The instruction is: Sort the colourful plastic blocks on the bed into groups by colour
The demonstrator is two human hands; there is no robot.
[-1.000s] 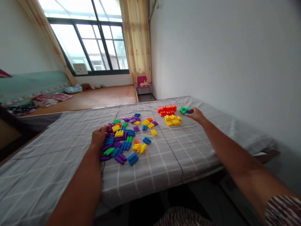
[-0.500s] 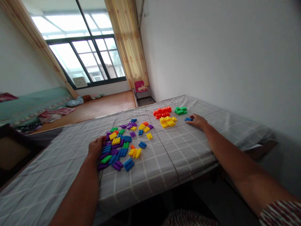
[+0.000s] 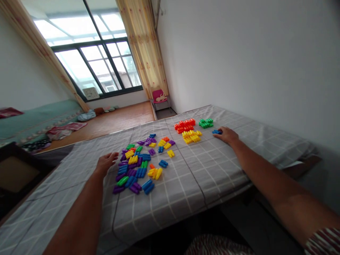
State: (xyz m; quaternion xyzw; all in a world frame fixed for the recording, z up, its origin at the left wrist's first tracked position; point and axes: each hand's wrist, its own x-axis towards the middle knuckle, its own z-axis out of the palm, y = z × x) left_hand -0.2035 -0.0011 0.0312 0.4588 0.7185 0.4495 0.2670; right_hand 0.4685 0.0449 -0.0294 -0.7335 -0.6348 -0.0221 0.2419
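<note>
Several mixed plastic toy blocks (image 3: 132, 172) in purple, blue, green, yellow and orange lie loose on the left half of the cloth. Just off their left edge is my left hand (image 3: 106, 162), its fingers stretched towards them and nothing visible in it. Across the table, my right hand (image 3: 227, 135) has its fingers on a blue block (image 3: 216, 132), partly hidden by them. Left of that hand, blocks are grouped by colour: a red-orange group (image 3: 184, 125), a green group (image 3: 206, 123) and a yellow group (image 3: 191, 136).
A grey checked cloth (image 3: 175, 191) covers the table, with a white wall (image 3: 239, 56) along its right side. Beyond stand a wooden platform (image 3: 124, 118), a pink chair (image 3: 158, 95) with a soft toy, and a curtained window.
My left hand has drawn back leftwards from the mixed blocks. My right hand stays at the blue block. The view has shifted slightly.
</note>
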